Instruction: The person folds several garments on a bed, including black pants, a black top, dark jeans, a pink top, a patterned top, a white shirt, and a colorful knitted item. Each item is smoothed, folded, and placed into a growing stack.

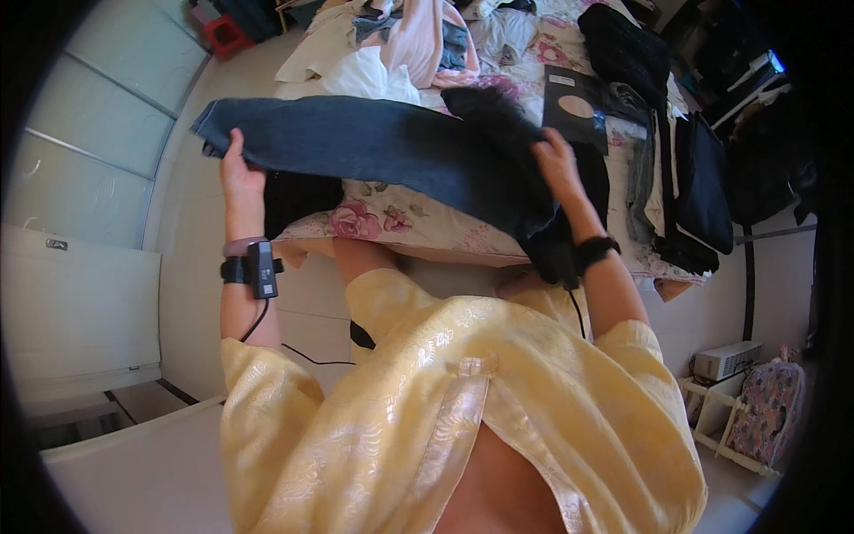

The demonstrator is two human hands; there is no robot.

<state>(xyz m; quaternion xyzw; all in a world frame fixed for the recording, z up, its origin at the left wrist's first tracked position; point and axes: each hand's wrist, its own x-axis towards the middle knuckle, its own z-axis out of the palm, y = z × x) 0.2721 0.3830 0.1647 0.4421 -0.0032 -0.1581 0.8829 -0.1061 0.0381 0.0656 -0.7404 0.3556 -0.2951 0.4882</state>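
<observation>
Observed from where I stand in the room: a dark blue denim garment (pixel 356 138) is held stretched across the upper middle of the frame, above the near edge of a bed with a floral sheet (pixel 405 222). The left hand (pixel 242 169) pinches its left end, thumb laid over the cloth; the right hand (pixel 558 160) is closed on bunched dark cloth at the other end, its fingertips partly hidden, so I cannot tell how many layers it has. The span between the hands is fairly smooth; the right end is crumpled and hangs down. Recommendation: equal pull from both hands, side seams brought level, and the bunched end shaken flat before any crease is set. The black cloth (pixel 302 200) lying behind the left end could, in my judgement, snag or be dragged along, as could the cable (pixel 578 311) near the right wrist; both merit clearance.
</observation>
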